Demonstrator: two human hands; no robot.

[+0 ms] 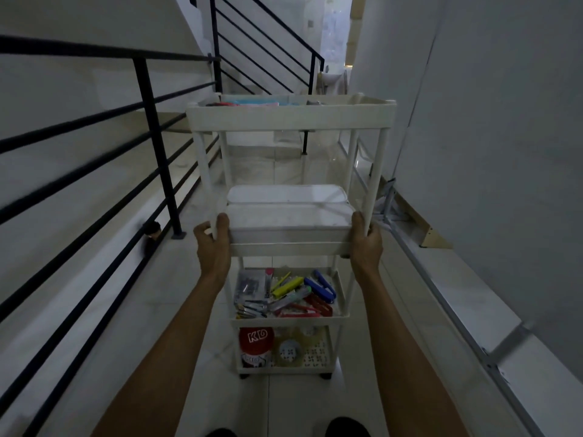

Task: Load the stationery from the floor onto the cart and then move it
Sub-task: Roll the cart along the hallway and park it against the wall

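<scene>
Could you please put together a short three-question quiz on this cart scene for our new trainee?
1. True or false: the left hand and the right hand each grip a post of the white cart.
2. Which shelf holds the red can? A) top B) second C) third D) bottom
3. Fill in: the black railing runs along the person's ____ side.

Key:
1. True; each hand wraps a near upright post beside the white box.
2. D; it lies on the bottom shelf, beside a tape roll.
3. Left.
</scene>
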